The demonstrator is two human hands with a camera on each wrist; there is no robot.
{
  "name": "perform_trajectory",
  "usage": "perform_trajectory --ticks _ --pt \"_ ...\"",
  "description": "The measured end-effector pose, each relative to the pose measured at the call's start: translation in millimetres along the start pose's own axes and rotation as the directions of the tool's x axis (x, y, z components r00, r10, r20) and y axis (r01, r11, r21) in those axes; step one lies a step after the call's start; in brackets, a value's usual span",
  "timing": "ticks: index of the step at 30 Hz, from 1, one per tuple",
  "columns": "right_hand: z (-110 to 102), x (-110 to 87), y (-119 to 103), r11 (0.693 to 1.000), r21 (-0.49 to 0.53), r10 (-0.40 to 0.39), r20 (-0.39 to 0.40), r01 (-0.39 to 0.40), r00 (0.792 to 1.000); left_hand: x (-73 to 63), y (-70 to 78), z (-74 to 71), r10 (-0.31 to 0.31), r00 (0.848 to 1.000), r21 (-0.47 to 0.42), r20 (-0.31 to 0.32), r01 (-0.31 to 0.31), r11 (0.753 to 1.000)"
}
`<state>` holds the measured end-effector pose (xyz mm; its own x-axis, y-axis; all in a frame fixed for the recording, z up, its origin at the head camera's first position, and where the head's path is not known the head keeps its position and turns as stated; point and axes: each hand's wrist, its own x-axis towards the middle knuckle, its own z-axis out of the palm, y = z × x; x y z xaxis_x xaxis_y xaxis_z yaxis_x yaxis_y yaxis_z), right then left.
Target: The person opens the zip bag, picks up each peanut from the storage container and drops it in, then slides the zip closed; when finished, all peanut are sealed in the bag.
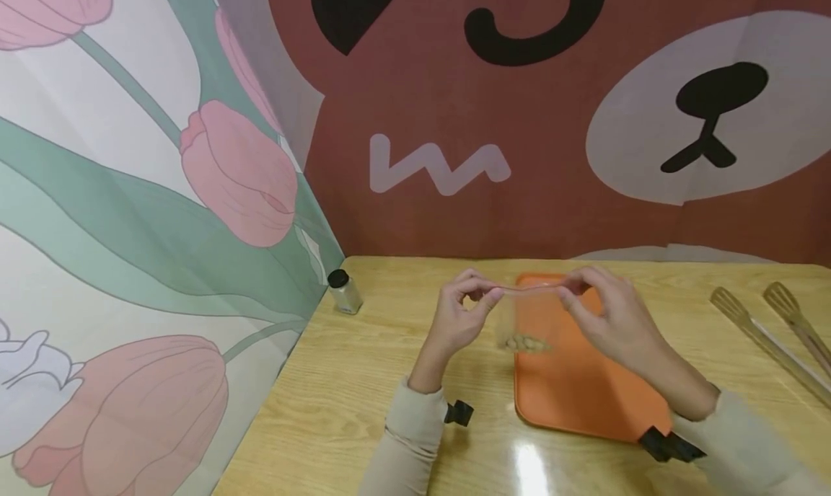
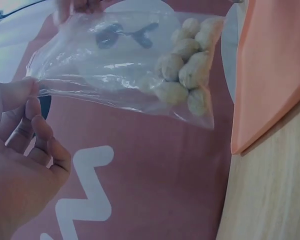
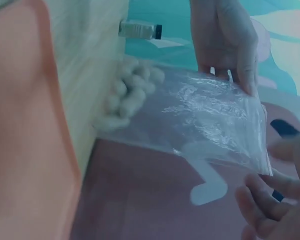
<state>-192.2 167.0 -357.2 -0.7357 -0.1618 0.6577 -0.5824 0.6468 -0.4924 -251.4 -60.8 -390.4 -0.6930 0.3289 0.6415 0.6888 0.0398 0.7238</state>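
A clear plastic zip bag [image 2: 115, 70] hangs between my two hands, several pale tan, rounded pieces like nuts in their shells [image 1: 526, 343] gathered at its bottom. My left hand [image 1: 454, 312] pinches one top corner between thumb and forefinger. At the opposite corner, my right hand [image 1: 613, 323] pinches the bag's edge the same way. The top edge is stretched nearly straight, with a reddish strip along it; whether the seal is closed I cannot tell. Beneath and behind the bag lies an orange tray [image 1: 584, 388] on the table.
A small clear jar with a black lid [image 1: 345, 294] stands at the table's back left corner. Metal tongs with two slotted ends [image 1: 772, 341] lie at the right. Patterned cloths with tulips [image 1: 240, 171] and a bear's face [image 1: 545, 121] line the left and back.
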Motion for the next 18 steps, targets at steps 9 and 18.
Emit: perform_trajectory --ticks 9,18 --pt "8 20.8 -13 0.983 -0.051 -0.166 0.178 0.177 0.970 1.1 4.8 4.8 0.025 0.997 -0.028 0.072 -0.023 0.999" --pt "10 21.6 -13 0.985 0.055 -0.170 0.165 0.163 0.972 1.6 9.2 1.3 -0.010 0.993 -0.056 0.116 0.017 0.998"
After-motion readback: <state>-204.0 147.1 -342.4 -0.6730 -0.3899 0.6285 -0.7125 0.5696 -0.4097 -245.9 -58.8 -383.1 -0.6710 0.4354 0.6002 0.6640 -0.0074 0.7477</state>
